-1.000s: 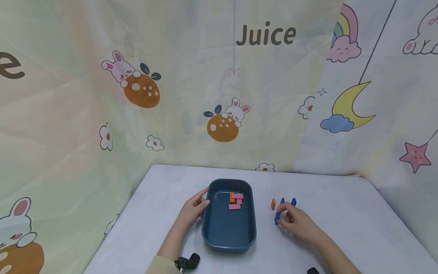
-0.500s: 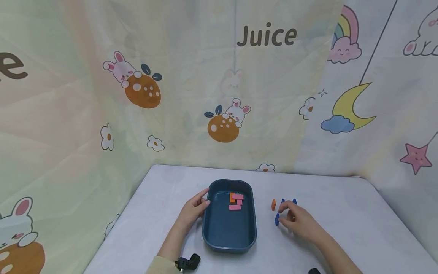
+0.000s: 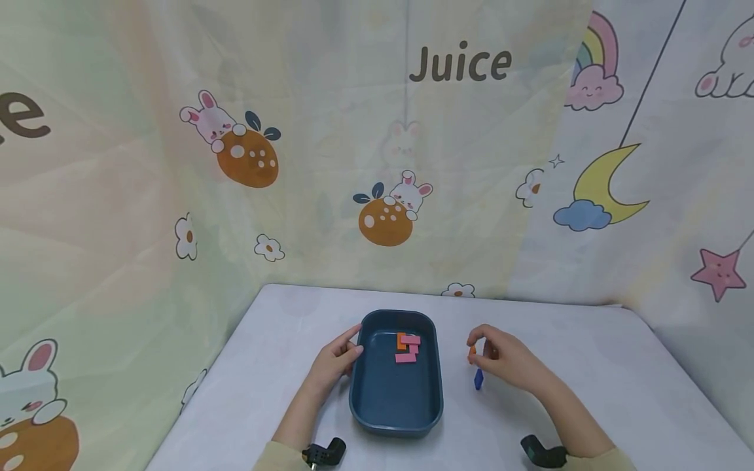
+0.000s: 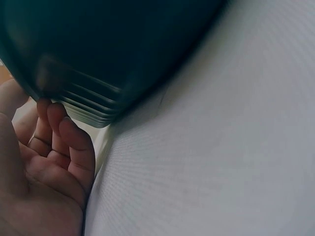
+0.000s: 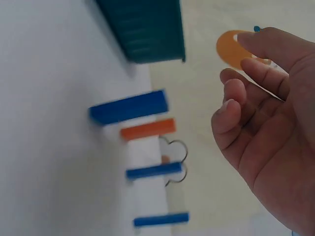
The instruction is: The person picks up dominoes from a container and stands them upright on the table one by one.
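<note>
tabletop (image 3: 277,327): left hand (image 3: 334,360) touching tray (image 3: 396,402), right hand (image 3: 508,358) unclenched near orange block (image 5: 147,129)

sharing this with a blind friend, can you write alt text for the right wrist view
A person's right hand, loosely curled and holding nothing, is near three blue blocks and one orange block standing on a white table. A dark teal tray shows partly at the top.

Over my remote feed I see the left forearm (image 3: 299,411) and right forearm (image 3: 568,412) slanting inward, the left hand (image 3: 331,365) with its index finger and thumb parted, the right hand (image 3: 509,356) loosely curved, thumb and index tips apart.
</note>
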Demonstrator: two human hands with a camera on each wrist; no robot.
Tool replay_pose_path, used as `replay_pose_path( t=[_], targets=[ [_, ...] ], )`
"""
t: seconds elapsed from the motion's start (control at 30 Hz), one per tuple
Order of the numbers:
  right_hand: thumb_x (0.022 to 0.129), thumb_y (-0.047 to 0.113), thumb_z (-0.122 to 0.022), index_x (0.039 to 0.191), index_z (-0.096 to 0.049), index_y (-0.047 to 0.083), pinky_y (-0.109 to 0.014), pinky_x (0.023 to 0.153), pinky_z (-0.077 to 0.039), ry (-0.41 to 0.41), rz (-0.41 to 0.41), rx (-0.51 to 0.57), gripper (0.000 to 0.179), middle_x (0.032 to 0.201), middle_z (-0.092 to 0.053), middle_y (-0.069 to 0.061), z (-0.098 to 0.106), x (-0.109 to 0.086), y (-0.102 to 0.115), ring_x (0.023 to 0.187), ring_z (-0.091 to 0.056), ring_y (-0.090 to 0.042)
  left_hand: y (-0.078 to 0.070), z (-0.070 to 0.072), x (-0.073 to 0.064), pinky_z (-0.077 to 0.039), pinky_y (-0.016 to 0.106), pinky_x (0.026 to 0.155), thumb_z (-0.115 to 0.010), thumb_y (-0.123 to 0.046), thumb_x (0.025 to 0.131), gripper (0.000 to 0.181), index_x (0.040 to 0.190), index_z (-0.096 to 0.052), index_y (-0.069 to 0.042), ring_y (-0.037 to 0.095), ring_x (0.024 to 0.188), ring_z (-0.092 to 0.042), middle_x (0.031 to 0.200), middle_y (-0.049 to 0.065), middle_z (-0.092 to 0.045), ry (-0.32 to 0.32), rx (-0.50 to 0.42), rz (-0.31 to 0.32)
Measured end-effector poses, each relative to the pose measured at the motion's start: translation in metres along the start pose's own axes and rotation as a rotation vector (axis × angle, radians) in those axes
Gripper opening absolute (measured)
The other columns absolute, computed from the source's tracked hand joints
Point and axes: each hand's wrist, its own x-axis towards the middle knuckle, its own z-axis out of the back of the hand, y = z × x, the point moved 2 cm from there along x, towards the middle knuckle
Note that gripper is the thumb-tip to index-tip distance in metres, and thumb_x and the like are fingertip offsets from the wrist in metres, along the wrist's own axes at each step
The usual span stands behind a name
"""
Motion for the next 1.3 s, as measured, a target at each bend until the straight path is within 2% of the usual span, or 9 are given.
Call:
replay_pose_path(
  t=[0.1, 0.27, 0.4, 0.5, 0.6, 0.73, 0.97, 1.13, 1.3],
  targets=[
    [0.09, 0.031, -0.072, 0.11, -0.058, 0.024, -0.025, 0.058, -0.047, 0.049, 0.019, -0.003, 0.025, 0.077, -0.058, 0.003, 0.002, 0.014, 0.014, 0.064, -0.055, -0.011, 0.0, 0.0, 0.0, -0.05, 0.027, 0.067, -0.067, -0.03, 0.094, 0.052, 0.144, -0.052, -0.028, 0.017, 0.074, -0.053, 0.091, 0.003, -0.058, -0.004, -0.001, 0.0],
    [0.092, 0.03, -0.07, 0.114, -0.059, 0.022, -0.033, 0.057, -0.052, 0.152, 0.021, 0.052, 0.027, 0.08, -0.06, 0.0, -0.001, 0.038, 0.032, 0.063, -0.062, -0.025, 0.0, 0.0, -0.001, -0.049, 0.027, 0.067, -0.068, -0.031, 0.094, 0.052, 0.143, -0.052, -0.028, 0.017, 0.074, -0.053, 0.091, 0.003, -0.057, -0.003, -0.007, -0.001],
    [0.093, 0.031, -0.069, 0.116, -0.061, 0.019, -0.037, 0.057, -0.053, 0.229, 0.059, 0.061, 0.028, 0.085, -0.061, -0.001, -0.01, 0.057, 0.039, 0.066, -0.06, -0.022, 0.0, 0.0, 0.0, -0.049, 0.027, 0.067, -0.066, -0.029, 0.095, 0.052, 0.144, -0.051, -0.027, 0.017, 0.075, -0.053, 0.092, 0.005, -0.057, 0.007, -0.001, 0.002],
    [0.092, 0.031, -0.069, 0.113, -0.061, 0.02, -0.037, 0.064, -0.053, 0.28, 0.083, 0.062, 0.024, 0.09, -0.063, 0.0, -0.017, 0.071, 0.045, 0.07, -0.06, -0.016, -0.001, -0.001, -0.001, -0.049, 0.027, 0.066, -0.066, -0.027, 0.095, 0.051, 0.144, -0.051, -0.028, 0.017, 0.075, -0.053, 0.092, 0.005, -0.057, 0.009, 0.001, 0.003],
    [0.091, 0.033, -0.07, 0.109, -0.062, 0.022, -0.042, 0.072, -0.055, 0.339, 0.07, 0.083, 0.023, 0.095, -0.064, 0.001, -0.024, 0.085, 0.052, 0.073, -0.062, -0.018, -0.001, -0.001, -0.001, -0.049, 0.027, 0.067, -0.066, -0.027, 0.095, 0.051, 0.144, -0.051, -0.028, 0.018, 0.075, -0.053, 0.092, 0.006, -0.057, 0.005, 0.004, 0.0],
    [0.091, 0.037, -0.07, 0.108, -0.064, 0.022, -0.042, 0.073, -0.056, 0.418, 0.058, 0.091, 0.023, 0.095, -0.066, 0.001, -0.034, 0.1, 0.061, 0.077, -0.064, -0.022, -0.001, 0.0, -0.001, -0.05, 0.027, 0.067, -0.065, -0.027, 0.096, 0.051, 0.144, -0.051, -0.028, 0.017, 0.075, -0.053, 0.094, 0.008, -0.058, 0.005, 0.005, -0.002],
    [0.094, 0.02, -0.065, 0.11, -0.065, 0.009, -0.045, 0.077, -0.057, 0.53, 0.037, 0.102, 0.019, 0.097, -0.068, -0.009, -0.054, 0.119, 0.07, 0.085, -0.068, -0.039, 0.001, 0.0, 0.0, -0.049, 0.027, 0.066, -0.065, -0.029, 0.095, 0.052, 0.145, -0.05, -0.027, 0.017, 0.074, -0.053, 0.094, 0.008, -0.058, 0.019, 0.011, 0.0],
    [0.093, 0.021, -0.066, 0.104, -0.066, 0.013, -0.045, 0.077, -0.056, 0.55, 0.003, 0.07, 0.014, 0.088, -0.066, -0.002, -0.072, 0.128, 0.071, 0.08, -0.066, -0.032, 0.003, 0.001, 0.001, -0.05, 0.027, 0.066, -0.066, -0.031, 0.095, 0.053, 0.145, -0.05, -0.027, 0.017, 0.074, -0.053, 0.092, 0.004, -0.057, 0.026, 0.003, -0.001],
    [0.094, 0.022, -0.065, 0.095, -0.067, 0.017, -0.038, 0.071, -0.056, 0.587, -0.024, 0.034, 0.005, 0.084, -0.067, -0.003, -0.089, 0.132, 0.07, 0.073, -0.066, -0.024, 0.003, 0.002, 0.001, -0.05, 0.027, 0.066, -0.065, -0.033, 0.096, 0.053, 0.146, -0.049, -0.028, 0.016, 0.073, -0.053, 0.093, 0.004, -0.058, 0.032, 0.018, -0.011]
  ],
)
